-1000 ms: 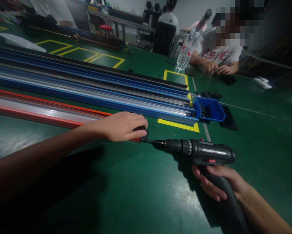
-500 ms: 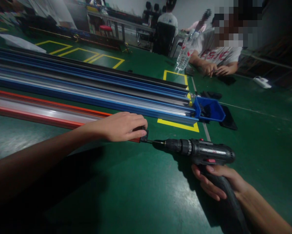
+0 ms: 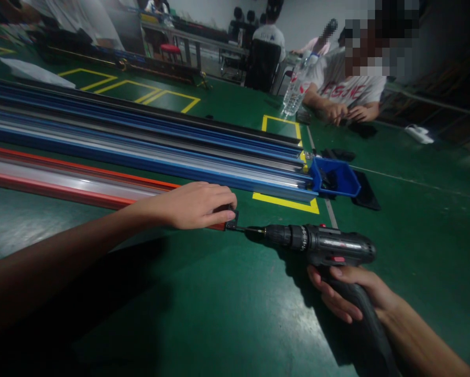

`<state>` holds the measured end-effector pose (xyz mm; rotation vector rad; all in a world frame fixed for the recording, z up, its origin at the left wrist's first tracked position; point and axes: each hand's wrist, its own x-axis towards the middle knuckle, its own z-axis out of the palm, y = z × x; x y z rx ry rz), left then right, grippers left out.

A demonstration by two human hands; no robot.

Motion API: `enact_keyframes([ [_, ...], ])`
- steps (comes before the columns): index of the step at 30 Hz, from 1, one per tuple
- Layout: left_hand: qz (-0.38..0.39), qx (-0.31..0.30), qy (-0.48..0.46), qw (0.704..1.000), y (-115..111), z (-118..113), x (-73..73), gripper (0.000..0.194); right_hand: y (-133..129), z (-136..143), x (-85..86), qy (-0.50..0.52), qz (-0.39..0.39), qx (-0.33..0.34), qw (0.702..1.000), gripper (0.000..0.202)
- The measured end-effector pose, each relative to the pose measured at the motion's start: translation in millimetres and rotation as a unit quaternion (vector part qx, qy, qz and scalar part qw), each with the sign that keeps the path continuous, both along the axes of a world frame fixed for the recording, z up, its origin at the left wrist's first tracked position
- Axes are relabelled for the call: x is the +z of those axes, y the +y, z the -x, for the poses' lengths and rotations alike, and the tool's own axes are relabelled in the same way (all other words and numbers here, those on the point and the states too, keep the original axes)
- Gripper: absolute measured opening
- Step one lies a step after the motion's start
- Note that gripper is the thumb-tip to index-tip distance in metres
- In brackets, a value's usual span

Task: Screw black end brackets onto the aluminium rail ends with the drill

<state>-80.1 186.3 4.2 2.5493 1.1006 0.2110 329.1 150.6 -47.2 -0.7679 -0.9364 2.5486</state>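
My left hand (image 3: 203,205) is closed over the right end of a red rail (image 3: 81,183) lying on the green table (image 3: 227,303). Its fingers grip the rail end beside a small black end piece (image 3: 231,219). My right hand (image 3: 348,293) is wrapped round the handle of a black power drill (image 3: 329,245), which lies level and points left. The drill's thin bit reaches the black end piece; whether it sits in a screw is too small to tell.
Blue and black rails (image 3: 179,152) lie behind the red one. A blue bin (image 3: 337,177) with dark parts stands at their right end, beside a black flat object (image 3: 366,191). Plastic bottles (image 3: 297,86) stand farther back, near a seated person (image 3: 345,86).
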Motion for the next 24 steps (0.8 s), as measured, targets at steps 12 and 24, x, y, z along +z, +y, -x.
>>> enact_keyframes([
  [12, -0.001, 0.000, -0.011, 1.000, -0.2, 0.1, -0.6, 0.035, -1.7, 0.8, 2.7, -0.021, 0.008, -0.006, 1.000, 0.029],
  [24, 0.003, 0.001, 0.005, 1.000, -0.6, -0.1, 0.5, 0.033, -1.6, -0.6, 0.1, 0.001, 0.023, -0.006, 1.000, 0.027],
])
